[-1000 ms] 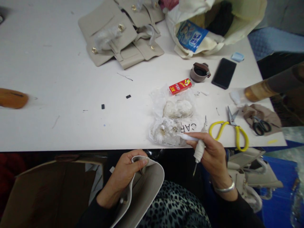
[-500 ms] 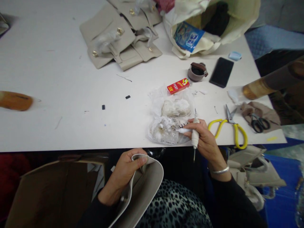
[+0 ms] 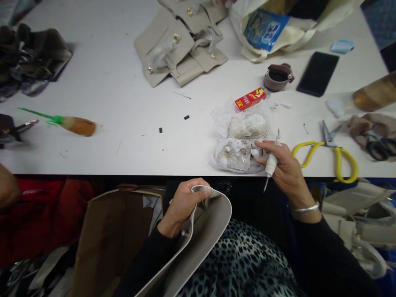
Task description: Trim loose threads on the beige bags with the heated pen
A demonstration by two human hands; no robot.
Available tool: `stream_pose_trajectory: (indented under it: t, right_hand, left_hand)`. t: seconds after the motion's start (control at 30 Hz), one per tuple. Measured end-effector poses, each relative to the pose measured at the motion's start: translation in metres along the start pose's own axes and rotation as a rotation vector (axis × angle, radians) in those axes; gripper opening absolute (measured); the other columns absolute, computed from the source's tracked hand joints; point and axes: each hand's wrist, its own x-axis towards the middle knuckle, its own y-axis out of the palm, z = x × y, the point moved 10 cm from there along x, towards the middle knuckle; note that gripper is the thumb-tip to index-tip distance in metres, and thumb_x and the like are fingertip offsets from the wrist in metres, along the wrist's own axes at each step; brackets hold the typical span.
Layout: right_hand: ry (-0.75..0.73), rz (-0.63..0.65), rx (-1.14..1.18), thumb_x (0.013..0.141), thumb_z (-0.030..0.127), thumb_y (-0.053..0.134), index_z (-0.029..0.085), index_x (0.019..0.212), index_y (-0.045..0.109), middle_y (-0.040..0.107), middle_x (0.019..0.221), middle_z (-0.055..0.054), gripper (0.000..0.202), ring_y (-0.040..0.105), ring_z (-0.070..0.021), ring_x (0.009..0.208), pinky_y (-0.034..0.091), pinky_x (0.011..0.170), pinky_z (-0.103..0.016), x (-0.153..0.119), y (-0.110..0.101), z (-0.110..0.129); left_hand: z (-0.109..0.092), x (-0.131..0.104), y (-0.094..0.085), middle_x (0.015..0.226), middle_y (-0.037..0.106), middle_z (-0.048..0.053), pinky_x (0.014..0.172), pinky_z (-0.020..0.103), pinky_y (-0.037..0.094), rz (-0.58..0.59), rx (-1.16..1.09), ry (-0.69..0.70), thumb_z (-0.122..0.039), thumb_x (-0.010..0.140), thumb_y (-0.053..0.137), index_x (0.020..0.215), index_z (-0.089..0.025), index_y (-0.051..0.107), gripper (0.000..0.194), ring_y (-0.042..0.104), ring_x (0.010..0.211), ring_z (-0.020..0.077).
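Note:
My left hand is closed on the upper edge of an open beige bag, thumb on the near side. The bag hangs over my lap, below the table edge. My right hand holds an awl with a white-wrapped handle and a thin metal point at each end. It lies tilted across the fingers. A small white piece is at my right fingertips; whether they pinch it, I cannot tell. Just left of them, crumpled clear plastic with white fluffy material lies on the table.
Yellow-handled scissors lie right of my right hand. Behind the plastic are a red box, a brown lid and a black phone. Beige bags lie farther back. An orange bottle is left; another person's hand shows at the left edge.
The view has turned left, so table things appear farther right; dark bags and the bottle's green nozzle now show. Both hands keep their holds. The awl leans more.

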Motion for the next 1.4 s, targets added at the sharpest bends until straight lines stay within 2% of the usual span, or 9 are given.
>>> stream_pose_trajectory:
  t: [0.13,0.37,0.6,0.77,0.9,1.13,1.27,1.33,1.4]
  right_hand:
    - [-0.014,-0.045,0.03,0.095,0.037,0.077,0.032,0.136,0.07,0.069,0.132,-0.009,0.041,0.064,-0.0309,0.126,0.049,0.112,-0.054,-0.001,-0.005,0.001]
    - [-0.058,-0.218,0.116,0.098,0.042,0.074,0.028,0.133,0.07,0.072,0.135,-0.009,0.038,0.065,-0.0294,0.129,0.05,0.114,-0.053,-0.015,-0.024,0.017]
    - [-0.048,-0.418,0.113,0.101,0.039,0.072,0.024,0.117,0.072,0.078,0.119,-0.01,0.022,0.075,-0.0286,0.109,0.061,0.097,-0.05,-0.059,-0.043,0.052]
    - [-0.019,-0.44,0.23,0.098,0.04,0.077,0.026,0.108,0.071,0.079,0.114,-0.01,0.019,0.078,-0.03,0.09,0.061,0.079,-0.048,-0.092,-0.036,0.073]
    - [-0.052,-0.47,0.278,0.094,0.036,0.082,0.024,0.104,0.073,0.081,0.111,-0.013,0.018,0.077,-0.0293,0.082,0.055,0.069,-0.043,-0.108,-0.035,0.091]
    - [-0.102,-0.464,0.293,0.095,0.032,0.081,0.025,0.103,0.073,0.081,0.11,-0.013,0.013,0.077,-0.0275,0.08,0.054,0.064,-0.039,-0.122,-0.036,0.113]
    - [-0.039,-0.382,0.335,0.097,0.033,0.079,0.024,0.103,0.071,0.08,0.113,-0.011,0.014,0.078,-0.0249,0.087,0.057,0.072,-0.037,-0.128,-0.025,0.116]
    - [-0.024,-0.347,0.36,0.095,0.034,0.081,0.024,0.1,0.07,0.08,0.108,-0.009,0.016,0.077,-0.0241,0.086,0.059,0.076,-0.038,-0.131,-0.021,0.12]
    - [-0.014,-0.327,0.386,0.092,0.035,0.083,0.024,0.097,0.069,0.08,0.102,-0.006,0.018,0.077,-0.0241,0.085,0.06,0.077,-0.038,-0.133,-0.018,0.124]
  left_hand:
    - [-0.005,-0.006,0.002,0.073,0.067,0.004,0.065,0.027,0.042,-0.018,0.092,0.059,-0.033,0.071,0.084,0.075,-0.015,0.074,0.021,0.057,0.068,0.0162]
    - [-0.007,-0.022,0.0,0.072,0.068,0.004,0.064,0.027,0.044,-0.032,0.099,0.14,-0.038,0.074,0.084,0.075,-0.015,0.074,0.025,0.059,0.068,0.0171]
    - [-0.008,-0.037,-0.005,0.068,0.067,0.001,0.06,0.025,0.044,-0.119,0.0,0.233,-0.034,0.071,0.088,0.074,-0.016,0.074,0.023,0.057,0.061,0.0135]
    - [-0.009,-0.04,-0.029,0.072,0.068,0.002,0.063,0.027,0.047,-0.206,-0.161,0.316,-0.036,0.066,0.092,0.078,-0.015,0.074,0.03,0.059,0.065,0.0144]
    - [-0.007,-0.037,-0.042,0.072,0.068,0.001,0.065,0.027,0.048,-0.187,-0.27,0.369,-0.037,0.061,0.096,0.078,-0.016,0.073,0.036,0.059,0.065,0.0134]
    - [-0.008,-0.036,-0.035,0.071,0.068,0.002,0.067,0.028,0.048,-0.124,-0.282,0.394,-0.036,0.059,0.097,0.079,-0.012,0.073,0.039,0.061,0.066,0.0135]
    - [-0.011,-0.037,-0.029,0.07,0.068,0.001,0.064,0.027,0.047,-0.132,-0.28,0.388,-0.036,0.058,0.096,0.077,-0.014,0.072,0.038,0.059,0.063,0.0134]
    - [-0.02,-0.044,-0.034,0.07,0.068,0.001,0.064,0.028,0.048,-0.147,-0.274,0.418,-0.037,0.061,0.095,0.077,-0.015,0.072,0.036,0.06,0.063,0.0141]
    - [-0.037,-0.061,-0.05,0.071,0.068,0.001,0.064,0.028,0.049,-0.195,-0.256,0.477,-0.036,0.064,0.093,0.077,-0.016,0.072,0.032,0.06,0.064,0.0144]
